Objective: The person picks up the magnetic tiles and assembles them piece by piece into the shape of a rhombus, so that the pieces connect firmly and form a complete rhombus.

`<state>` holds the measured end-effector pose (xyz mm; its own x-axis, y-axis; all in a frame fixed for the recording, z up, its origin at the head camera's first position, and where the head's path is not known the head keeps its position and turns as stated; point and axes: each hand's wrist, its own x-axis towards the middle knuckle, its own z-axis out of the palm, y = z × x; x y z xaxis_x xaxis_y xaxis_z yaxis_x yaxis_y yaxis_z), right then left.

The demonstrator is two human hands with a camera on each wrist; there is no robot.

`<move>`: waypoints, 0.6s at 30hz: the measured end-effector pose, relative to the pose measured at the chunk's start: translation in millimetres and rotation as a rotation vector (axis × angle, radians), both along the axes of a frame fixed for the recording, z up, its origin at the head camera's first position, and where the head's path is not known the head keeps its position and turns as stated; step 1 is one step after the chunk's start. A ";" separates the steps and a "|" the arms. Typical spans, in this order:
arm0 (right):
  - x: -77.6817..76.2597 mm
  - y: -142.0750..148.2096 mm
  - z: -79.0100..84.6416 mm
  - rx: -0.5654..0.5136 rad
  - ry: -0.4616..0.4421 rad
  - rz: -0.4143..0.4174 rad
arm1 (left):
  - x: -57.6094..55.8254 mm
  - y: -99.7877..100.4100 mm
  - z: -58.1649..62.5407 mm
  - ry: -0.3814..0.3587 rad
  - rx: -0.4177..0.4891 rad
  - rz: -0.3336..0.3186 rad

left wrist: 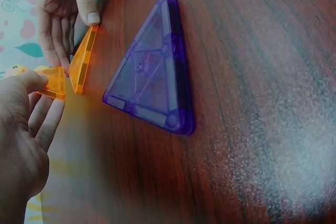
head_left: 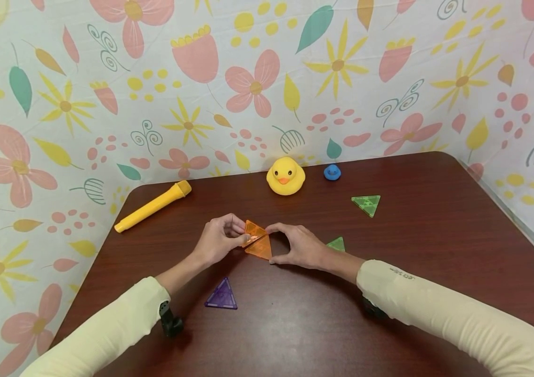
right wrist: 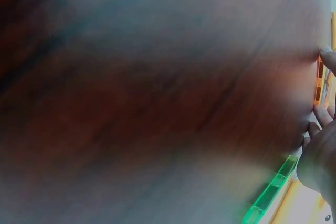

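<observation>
From the head I look forward and down across the bench (head_left: 286, 335); my left-wrist view, close to the purple tile (left wrist: 149, 72), shares the orange tiles (head_left: 260, 247); my right seemingly skims the bench.

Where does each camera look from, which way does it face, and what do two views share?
Head: worn on the head, facing forward and down over the table; left hand, right hand and both sleeves show.
Left wrist: worn there, looking across the table, purple triangle large in view; both hands show.
Right wrist: worn there, looking over the table; part of the right hand shows at the right edge.
Head and left wrist share both hands, purple triangle and orange triangles.
</observation>
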<state>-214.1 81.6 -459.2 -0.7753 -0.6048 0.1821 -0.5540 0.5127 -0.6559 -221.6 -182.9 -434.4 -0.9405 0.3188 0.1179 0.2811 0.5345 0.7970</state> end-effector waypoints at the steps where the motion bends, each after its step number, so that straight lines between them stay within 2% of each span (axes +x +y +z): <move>1: 0.1 -0.1 0.1 0.001 0.000 -0.001 | 0.1 0.1 -0.1 0.000 0.000 0.001; 18: 2.8 -2.0 1.2 0.022 0.015 -0.021 | 4.9 1.6 -2.3 0.023 -0.027 -0.007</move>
<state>-211.2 79.6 -458.0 -0.7852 -0.5924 0.1805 -0.5525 0.5385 -0.6362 -216.7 -181.2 -436.6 -0.9354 0.3284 0.1310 0.3030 0.5538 0.7755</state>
